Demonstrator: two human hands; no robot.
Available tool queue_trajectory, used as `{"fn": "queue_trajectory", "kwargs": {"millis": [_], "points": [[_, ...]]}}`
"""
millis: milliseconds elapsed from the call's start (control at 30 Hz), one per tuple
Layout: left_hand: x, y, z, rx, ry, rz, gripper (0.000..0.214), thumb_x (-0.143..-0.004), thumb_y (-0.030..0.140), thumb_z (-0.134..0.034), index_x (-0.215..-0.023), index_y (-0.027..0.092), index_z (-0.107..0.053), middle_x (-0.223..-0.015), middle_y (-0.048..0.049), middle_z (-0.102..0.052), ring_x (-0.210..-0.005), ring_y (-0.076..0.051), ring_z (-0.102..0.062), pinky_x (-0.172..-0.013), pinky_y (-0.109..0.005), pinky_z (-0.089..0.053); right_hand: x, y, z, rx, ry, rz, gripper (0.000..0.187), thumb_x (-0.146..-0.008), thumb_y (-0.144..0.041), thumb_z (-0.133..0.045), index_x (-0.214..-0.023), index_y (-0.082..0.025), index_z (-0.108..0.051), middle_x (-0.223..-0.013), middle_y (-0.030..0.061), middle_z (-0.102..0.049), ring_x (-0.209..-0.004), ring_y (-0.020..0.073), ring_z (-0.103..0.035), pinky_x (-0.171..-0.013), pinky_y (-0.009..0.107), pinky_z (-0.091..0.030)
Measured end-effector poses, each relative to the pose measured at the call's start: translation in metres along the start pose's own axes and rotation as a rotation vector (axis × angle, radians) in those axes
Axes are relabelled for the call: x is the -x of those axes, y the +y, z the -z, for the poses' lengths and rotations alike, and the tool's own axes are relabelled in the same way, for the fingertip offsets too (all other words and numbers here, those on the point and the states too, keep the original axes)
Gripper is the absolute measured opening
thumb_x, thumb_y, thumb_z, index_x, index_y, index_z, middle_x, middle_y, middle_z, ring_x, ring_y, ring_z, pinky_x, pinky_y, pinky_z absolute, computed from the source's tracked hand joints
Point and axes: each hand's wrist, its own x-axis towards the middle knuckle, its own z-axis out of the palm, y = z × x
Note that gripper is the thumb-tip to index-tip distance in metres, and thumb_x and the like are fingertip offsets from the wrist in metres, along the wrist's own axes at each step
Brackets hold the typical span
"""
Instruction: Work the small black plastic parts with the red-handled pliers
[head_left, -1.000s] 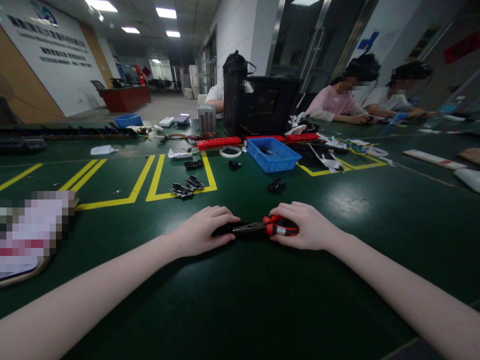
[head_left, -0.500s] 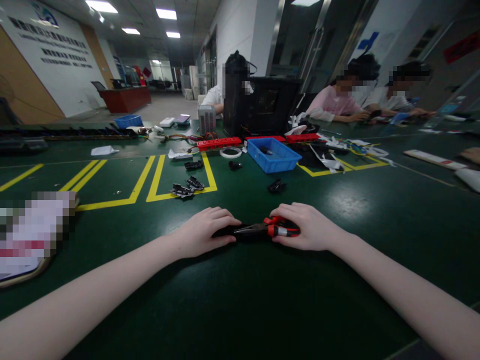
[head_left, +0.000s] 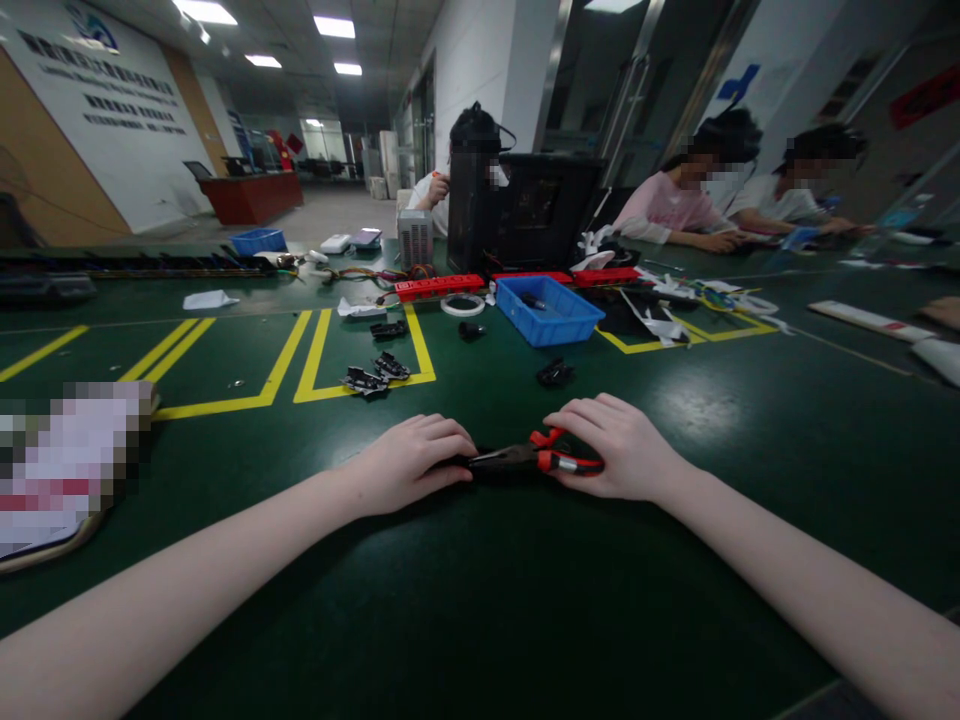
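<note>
My right hand (head_left: 619,450) is closed around the red and black handles of needle-nose pliers (head_left: 517,459), low over the green table. The pliers' jaws point left and their tips meet the fingertips of my left hand (head_left: 409,462). Thumb and fingers of that hand pinch a small black part (head_left: 453,461), most of it hidden by the fingers. Whether the jaws grip this part I cannot tell. Beyond my hands lie a black plastic piece (head_left: 555,372) and a pair of black-and-silver pieces (head_left: 365,381).
A blue bin (head_left: 551,318) holding a dark item stands ahead, near a black cylindrical piece (head_left: 471,331) and a white ring (head_left: 462,305). Behind are red power strips (head_left: 439,288) and a black computer case (head_left: 551,210). Several people sit across the table. A clipboard-like board (head_left: 67,470) lies left.
The pliers' handles are spread slightly wider, and my right fingers have lifted a little. My left hand has barely moved. Behind the case, a person's hand has risen.
</note>
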Motion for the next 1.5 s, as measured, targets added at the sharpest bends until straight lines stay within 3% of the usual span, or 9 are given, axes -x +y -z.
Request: {"fn": "queue_trajectory", "kwargs": {"millis": [433, 800, 1233, 1500], "points": [[-0.001, -0.002, -0.002, 0.034, 0.015, 0.021, 0.011, -0.096, 0.027, -0.060, -0.103, 0.019, -0.062, -0.113, -0.0071, -0.064, -0.103, -0.022, -0.060, -0.089, -0.038, -0.049, 0.000, 0.003, 0.001, 0.104, 0.121, 0.087, 0.043, -0.083, -0.044, -0.063, -0.113, -0.014, -0.062, -0.098, 0.0134, -0.070, -0.086, 0.0250, -0.065, -0.074, 0.039, -0.047], [-0.001, -0.002, -0.001, 0.041, 0.013, 0.027, 0.011, -0.094, 0.026, -0.062, -0.103, 0.019, -0.063, -0.115, -0.0067, -0.064, -0.103, -0.022, -0.060, -0.088, -0.038, -0.048, -0.001, 0.003, 0.000, 0.030, 0.154, 0.045, 0.045, -0.080, -0.041, -0.066, -0.118, -0.017, -0.061, -0.102, 0.0120, -0.071, -0.089, 0.0255, -0.067, -0.079, 0.041, -0.048], [0.000, -0.004, -0.003, 0.056, 0.024, 0.026, 0.012, -0.093, 0.026, -0.063, -0.103, 0.019, -0.063, -0.116, -0.0069, -0.063, -0.104, -0.022, -0.060, -0.089, -0.037, -0.049, -0.001, -0.001, 0.000, -0.035, 0.061, 0.034, 0.038, -0.080, -0.044, -0.064, -0.105, -0.016, -0.064, -0.092, 0.0097, -0.072, -0.077, 0.0218, -0.066, -0.076, 0.040, -0.044], [-0.001, -0.003, -0.001, 0.070, 0.029, 0.020, 0.012, -0.093, 0.027, -0.063, -0.102, 0.019, -0.064, -0.114, -0.0071, -0.064, -0.103, -0.022, -0.061, -0.088, -0.037, -0.049, 0.000, 0.010, 0.003, -0.077, -0.005, 0.040, 0.035, -0.079, -0.042, -0.066, -0.105, -0.019, -0.065, -0.094, 0.0069, -0.073, -0.081, 0.0217, -0.067, -0.084, 0.042, -0.043]]}}
